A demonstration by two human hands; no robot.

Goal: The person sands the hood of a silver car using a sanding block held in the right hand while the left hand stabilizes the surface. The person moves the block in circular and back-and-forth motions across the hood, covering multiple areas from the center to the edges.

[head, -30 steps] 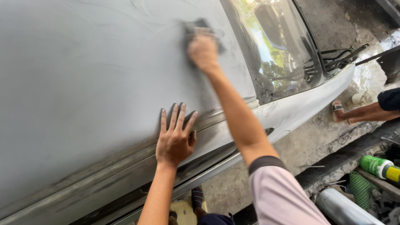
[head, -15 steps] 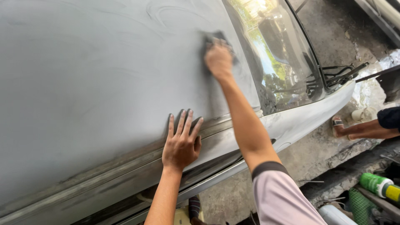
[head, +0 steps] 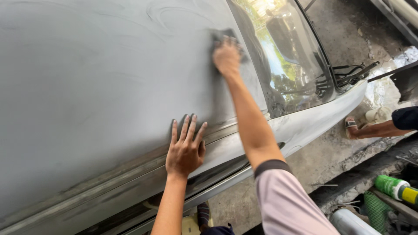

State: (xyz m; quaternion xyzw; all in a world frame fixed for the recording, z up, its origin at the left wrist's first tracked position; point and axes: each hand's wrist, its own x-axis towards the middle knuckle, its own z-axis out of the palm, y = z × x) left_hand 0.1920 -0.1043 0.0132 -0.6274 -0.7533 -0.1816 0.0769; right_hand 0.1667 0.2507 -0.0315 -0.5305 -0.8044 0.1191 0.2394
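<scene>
Grey primed car roof (head: 87,95) fills the left of view, dull, with swirl marks near 12 o'clock. My left hand (head: 185,150) lies flat on it just above the roof's edge rail (head: 109,187), all 5 fingers straight and spread, gripping nothing. At 1 o'clock from that hand, my right hand (head: 226,56) presses a dark sanding pad (head: 223,35) against the roof, fingers curled over it, arm stretched out. Pad sits just beside the windshield (head: 287,65), which runs off toward 3 o'clock; black wipers (head: 350,74) at its base. Farther right, another person's foot in a sandal (head: 355,128) on the concrete. At 4 o'clock, a green and yellow can (head: 396,188) lies on its side.
</scene>
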